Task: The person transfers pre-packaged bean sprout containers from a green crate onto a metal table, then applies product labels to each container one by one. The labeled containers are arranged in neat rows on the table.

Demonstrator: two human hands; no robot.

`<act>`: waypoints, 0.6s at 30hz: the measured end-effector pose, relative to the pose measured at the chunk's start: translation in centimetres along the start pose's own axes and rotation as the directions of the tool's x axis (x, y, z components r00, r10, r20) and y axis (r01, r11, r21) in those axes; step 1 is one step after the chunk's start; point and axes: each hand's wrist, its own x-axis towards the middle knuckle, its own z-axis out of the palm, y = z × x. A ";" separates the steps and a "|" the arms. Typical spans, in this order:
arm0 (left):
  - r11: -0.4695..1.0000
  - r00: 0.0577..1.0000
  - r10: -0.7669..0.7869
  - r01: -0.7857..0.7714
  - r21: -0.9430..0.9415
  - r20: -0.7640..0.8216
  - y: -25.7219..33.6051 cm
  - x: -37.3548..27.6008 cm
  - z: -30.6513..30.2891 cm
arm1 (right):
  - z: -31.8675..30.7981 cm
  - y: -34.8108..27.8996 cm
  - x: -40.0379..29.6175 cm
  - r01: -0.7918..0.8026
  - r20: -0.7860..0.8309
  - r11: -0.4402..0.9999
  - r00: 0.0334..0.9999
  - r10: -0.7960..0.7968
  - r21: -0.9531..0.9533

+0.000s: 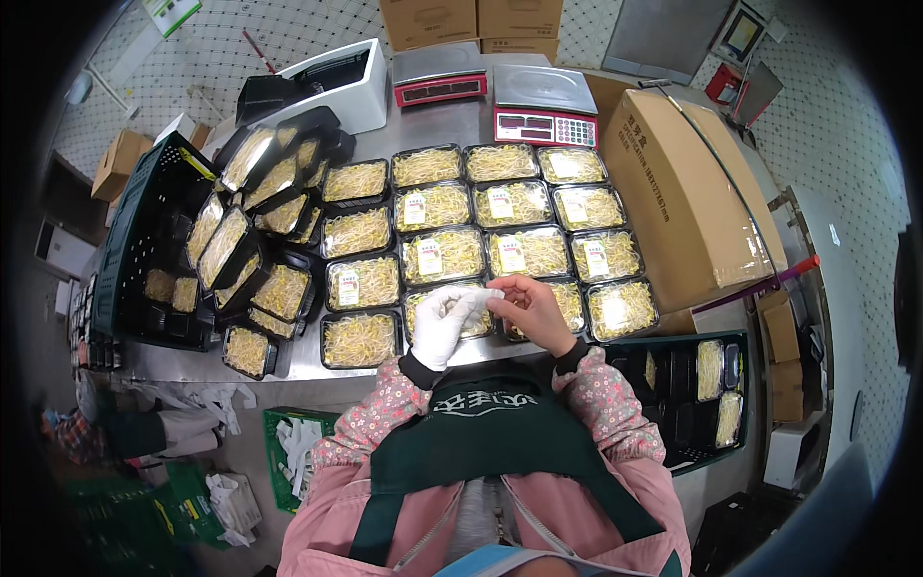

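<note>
Rows of black plastic trays of bean sprouts under clear film stand on a steel table. Several bear a white and green label. Over the front rows, my left hand, in a white glove, and my bare right hand meet at the fingertips. A small whitish piece, perhaps a label or its backing, is pinched by the right thumb and forefinger; the gloved fingertips touch its left side. Whether the left fingers also grip it is hard to tell. The hands partly hide two front trays.
More sprout trays lie heaped at the left beside a dark green crate. Two scales and a white foam box stand behind. At right are a cardboard box and a lower crate. A person is at far lower left.
</note>
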 end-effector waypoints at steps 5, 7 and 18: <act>0.998 0.999 -0.022 0.019 -0.062 -0.040 -0.3 -0.2 -1.1 | 0.1 -0.7 -0.4 -0.164 0.145 0.963 0.980 0.135 0.215; 0.997 0.999 0.016 -0.020 -0.073 -0.052 -0.2 -0.2 -1.8 | 0.0 -0.3 -0.4 -0.152 0.155 0.951 0.981 0.113 0.268; 0.984 0.989 0.141 -0.135 0.113 -0.046 0.1 -1.4 -0.9 | 2.7 -0.2 -0.2 -0.003 -0.022 0.966 1.000 0.009 0.259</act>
